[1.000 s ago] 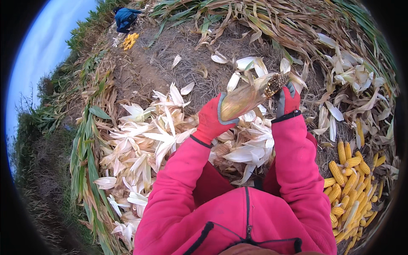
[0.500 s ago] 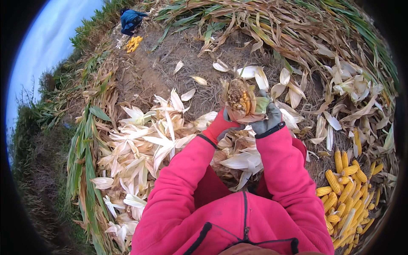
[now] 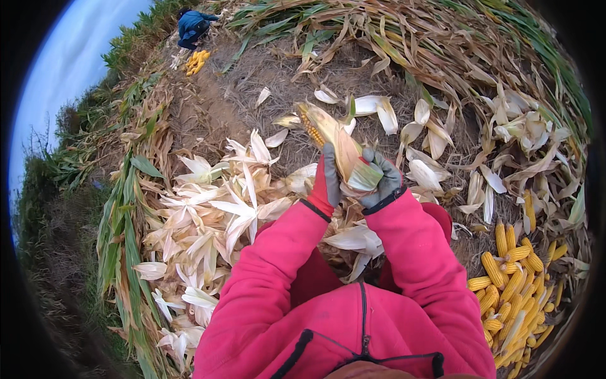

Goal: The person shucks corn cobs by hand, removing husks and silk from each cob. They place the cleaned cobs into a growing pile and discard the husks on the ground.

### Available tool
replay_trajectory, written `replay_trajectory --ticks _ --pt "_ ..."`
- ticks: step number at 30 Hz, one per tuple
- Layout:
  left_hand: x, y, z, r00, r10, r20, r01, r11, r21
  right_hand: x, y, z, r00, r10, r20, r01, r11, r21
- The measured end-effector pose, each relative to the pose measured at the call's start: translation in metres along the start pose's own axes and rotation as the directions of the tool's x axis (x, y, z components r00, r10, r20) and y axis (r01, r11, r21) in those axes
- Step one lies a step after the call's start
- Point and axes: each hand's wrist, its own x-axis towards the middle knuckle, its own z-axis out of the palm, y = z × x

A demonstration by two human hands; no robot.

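Observation:
A partly husked ear of corn [image 3: 339,142] is held between my two gloved hands in front of me, its tip pointing away and to the left. Yellow kernels show along its left side, while pale husk still wraps the right side and the base. My left hand [image 3: 329,174], in a red and grey glove, is closed around the left of the ear's lower half. Closed on the husk at the base is my right hand [image 3: 383,177], in a grey glove; some of its fingers are hidden behind the husk.
Loose pale husks [image 3: 208,215] lie heaped on the left. At the lower right is a pile of bare yellow corn ears [image 3: 514,287]. Dry stalks [image 3: 435,44] lie across the far side. A person in blue [image 3: 194,26] crouches at the far left, beside more yellow ears [image 3: 197,62].
The ear has turned in my hands: its damaged, brownish kernels faced up before, and now its length points away left. Both hands have come nearer to me and shifted slightly left.

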Motion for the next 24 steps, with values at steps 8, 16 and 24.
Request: replay_trajectory --ticks 8,16,24 --pt "0.002 -0.014 -0.031 0.971 -0.228 -0.078 0.228 0.974 -0.014 -0.002 0.017 -0.022 0.969 0.076 0.233 -0.065 0.996 -0.053" --pt "0.001 0.007 -0.007 0.996 0.004 -0.089 0.03 0.926 0.375 -0.007 0.011 -0.026 0.915 0.237 0.328 -0.133 0.942 -0.307" --pt "0.045 0.059 -0.088 0.895 0.009 -0.447 -0.005 1.0 0.011 -0.024 0.011 -0.018 0.815 0.492 0.306 -0.234 0.762 -0.604"
